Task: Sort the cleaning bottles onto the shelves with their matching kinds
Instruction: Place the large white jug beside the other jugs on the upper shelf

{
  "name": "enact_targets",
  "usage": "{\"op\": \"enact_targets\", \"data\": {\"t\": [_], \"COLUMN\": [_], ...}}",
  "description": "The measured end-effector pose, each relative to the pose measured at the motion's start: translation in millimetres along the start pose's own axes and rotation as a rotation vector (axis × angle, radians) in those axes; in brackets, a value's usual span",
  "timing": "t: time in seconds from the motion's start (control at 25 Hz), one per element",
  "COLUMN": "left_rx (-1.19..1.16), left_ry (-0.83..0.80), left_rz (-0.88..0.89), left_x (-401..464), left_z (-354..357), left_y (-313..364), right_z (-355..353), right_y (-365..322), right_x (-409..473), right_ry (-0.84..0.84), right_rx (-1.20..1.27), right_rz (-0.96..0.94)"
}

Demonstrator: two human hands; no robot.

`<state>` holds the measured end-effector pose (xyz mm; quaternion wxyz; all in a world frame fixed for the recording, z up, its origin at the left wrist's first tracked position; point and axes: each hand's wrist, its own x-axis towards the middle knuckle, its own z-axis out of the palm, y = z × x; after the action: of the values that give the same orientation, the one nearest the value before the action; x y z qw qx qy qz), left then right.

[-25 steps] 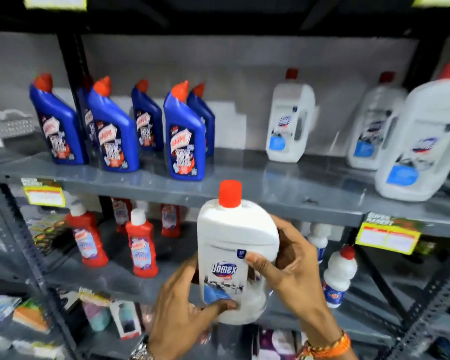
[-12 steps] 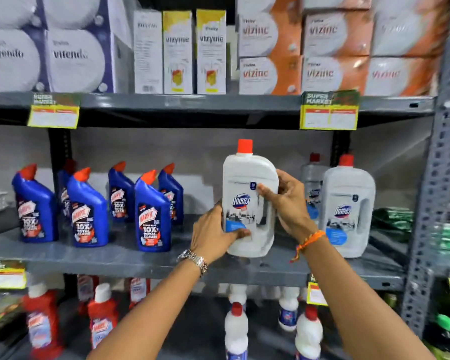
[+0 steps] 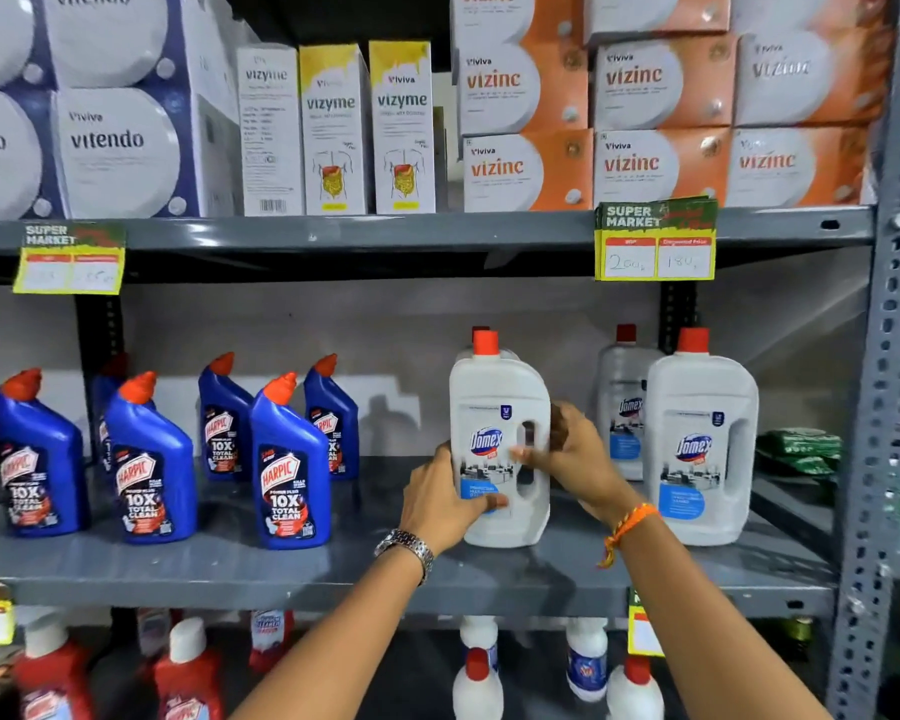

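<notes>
A white Domex bottle with a red cap stands upright on the grey middle shelf. My left hand grips its lower left side. My right hand holds its handle side. Another red cap shows just behind it. To the right stand two more white Domex bottles, one behind the other. Several blue Harpic bottles with orange caps fill the left half of the same shelf.
The shelf above carries white, yellow and orange boxes and two price tags. Below, red bottles stand at the left and small white bottles at the right. A perforated grey upright bounds the right side; green packs lie beyond.
Both hands have carried the Domex bottle up from below shelf level and set it on the middle shelf, in front of another Domex bottle. The view has tilted upward.
</notes>
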<state>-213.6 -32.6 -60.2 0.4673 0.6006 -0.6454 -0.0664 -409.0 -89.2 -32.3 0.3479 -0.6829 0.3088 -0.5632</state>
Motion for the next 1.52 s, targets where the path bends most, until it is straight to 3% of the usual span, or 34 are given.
{"op": "enact_targets", "data": {"t": [0.16, 0.36, 0.48, 0.56, 0.6, 0.68, 0.76, 1.08, 1.16, 1.28, 1.36, 1.44, 1.52], "left_rx": [0.003, 0.050, -0.093, -0.126, -0.104, -0.064, -0.072, -0.145, -0.138, -0.235, -0.270, -0.232, -0.111], "left_ry": [-0.013, -0.046, 0.401, 0.630, 0.616, 0.376, 0.158, -0.014, 0.053, 0.519, 0.708, 0.668, 0.472], "left_rz": [0.005, 0.020, 0.096, 0.032, -0.084, -0.315, -0.319, -0.228, -0.226, -0.125, -0.188, -0.466, -0.731], "left_x": [3.5, -19.6, -56.4, -69.5, -70.7, -63.0, -54.0, -40.6, -52.6, -112.8, -163.9, -198.6, -210.7], "left_z": [1.2, -22.7, -67.8, -103.7, -119.7, -140.8, -145.2, -150.4, -159.6, -166.3, -147.0, -113.8, -80.5], "left_y": [-2.9, 0.3, -36.2, -75.0, -91.3, -116.4, -127.8, -128.8, -139.0, -190.7, -241.9, -287.1, -324.4], "right_z": [7.1, 17.2, 53.4, 106.8, 135.8, 191.6, 234.3, 270.1, 264.7, 242.5, 229.3, 225.8, 227.1], "right_y": [21.2, -11.3, -29.2, -37.7, -41.2, -42.1, -37.3, -12.3, -16.0, -4.6, 28.9, 70.8, 119.4], "right_x": [-26.3, -42.7, -74.7, -86.1, -85.5, -71.5, -53.2, -32.7, -40.4, -88.0, -145.1, -207.6, -250.8], "right_ry": [-0.061, -0.007, 0.373, 0.336, 0.209, -0.058, -0.191, -0.111, -0.114, 0.060, 0.266, 0.447, 0.601], "right_rx": [-0.341, -0.390, -0.403, -0.279, -0.208, -0.190, -0.265, -0.408, -0.394, -0.231, -0.143, -0.140, -0.158], "right_rz": [0.053, 0.071, -0.132, -0.186, -0.145, -0.013, 0.072, 0.090, 0.062, -0.038, -0.134, -0.133, 0.049]}}
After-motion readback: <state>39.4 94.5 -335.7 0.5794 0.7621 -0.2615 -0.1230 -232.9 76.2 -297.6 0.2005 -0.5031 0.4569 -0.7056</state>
